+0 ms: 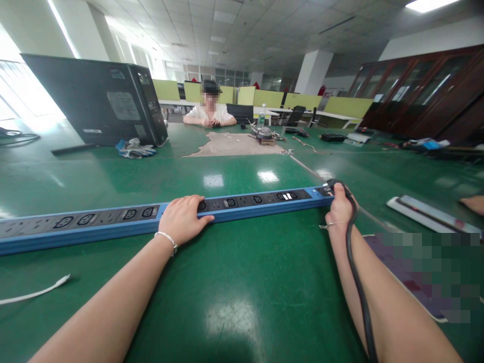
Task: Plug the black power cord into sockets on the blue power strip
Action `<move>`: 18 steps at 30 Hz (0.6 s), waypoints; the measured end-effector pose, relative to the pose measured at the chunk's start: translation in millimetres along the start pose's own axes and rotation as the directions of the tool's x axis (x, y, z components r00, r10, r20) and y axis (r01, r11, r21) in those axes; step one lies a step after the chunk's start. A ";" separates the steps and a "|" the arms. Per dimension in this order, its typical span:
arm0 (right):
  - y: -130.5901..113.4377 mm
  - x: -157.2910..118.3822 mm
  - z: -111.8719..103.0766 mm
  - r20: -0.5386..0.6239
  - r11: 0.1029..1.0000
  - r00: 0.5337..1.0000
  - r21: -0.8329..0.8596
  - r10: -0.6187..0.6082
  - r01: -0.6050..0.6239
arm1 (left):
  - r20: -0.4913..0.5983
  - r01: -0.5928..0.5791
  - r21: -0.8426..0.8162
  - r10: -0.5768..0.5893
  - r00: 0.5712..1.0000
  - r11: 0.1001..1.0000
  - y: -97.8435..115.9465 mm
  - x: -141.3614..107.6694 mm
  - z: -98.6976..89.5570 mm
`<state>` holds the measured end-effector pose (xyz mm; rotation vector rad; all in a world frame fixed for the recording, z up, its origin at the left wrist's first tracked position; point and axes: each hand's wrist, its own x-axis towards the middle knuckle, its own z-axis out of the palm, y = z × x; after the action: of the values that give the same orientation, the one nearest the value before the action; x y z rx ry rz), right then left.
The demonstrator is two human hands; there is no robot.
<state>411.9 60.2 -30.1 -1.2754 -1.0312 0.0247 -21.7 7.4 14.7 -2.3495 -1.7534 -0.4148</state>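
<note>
A long blue power strip (242,214) with black sockets lies across the green table, running out of view at the left. My left hand (184,217) grips it near the middle, fingers over the top and thumb on the near side. At the strip's right end, my right hand (341,205) is closed around the black plug (334,183) of a power cord. The thick black cord (354,272) trails back along my right forearm. Whether the plug sits fully in a socket is hidden by my fingers.
A black computer tower (102,101) stands at the back left, with work gloves (135,148) beside it. Across the table sits a person (210,112). A white cable (36,295) lies at the near left. To the right are a white-and-black bar (434,212) and a dark mat (397,272).
</note>
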 end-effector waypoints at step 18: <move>-43.3 -18.7 9.7 0.099 0.937 0.995 -0.344 -0.031 0.063 | 0.003 0.001 -0.001 -0.001 1.000 1.000 0.1 0.0 -0.2</move>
<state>373.0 42.2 -8.3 -1.5801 -1.1813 -0.1420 -21.6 7.3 14.9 -2.3513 -1.7561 -0.4124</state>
